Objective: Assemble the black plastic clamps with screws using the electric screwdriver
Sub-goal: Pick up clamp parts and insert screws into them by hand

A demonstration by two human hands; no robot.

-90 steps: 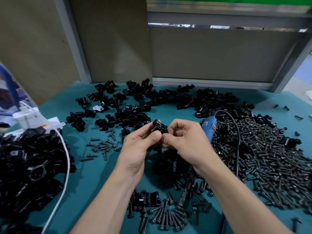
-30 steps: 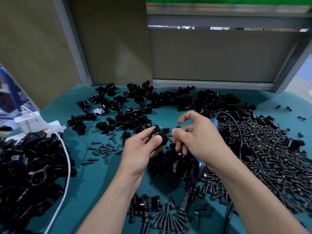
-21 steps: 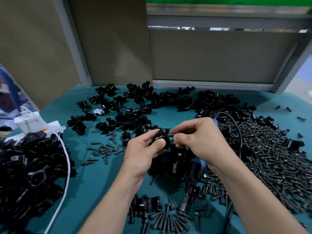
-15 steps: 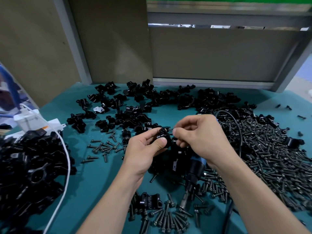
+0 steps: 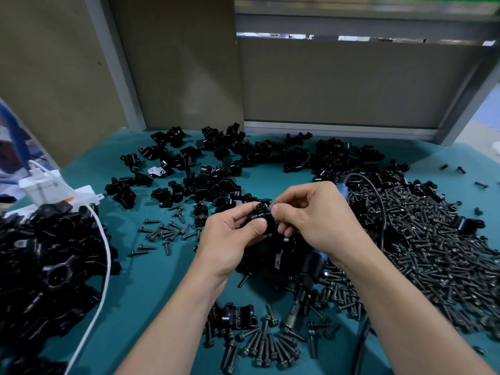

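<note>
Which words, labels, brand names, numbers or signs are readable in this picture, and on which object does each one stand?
No text can be read here.
On the white charger: faint grey marks, too blurred to read.
On the electric screwdriver: no readable label on the parts that show.
On the black clamp, held by the left hand and the right hand: no marking visible.
</note>
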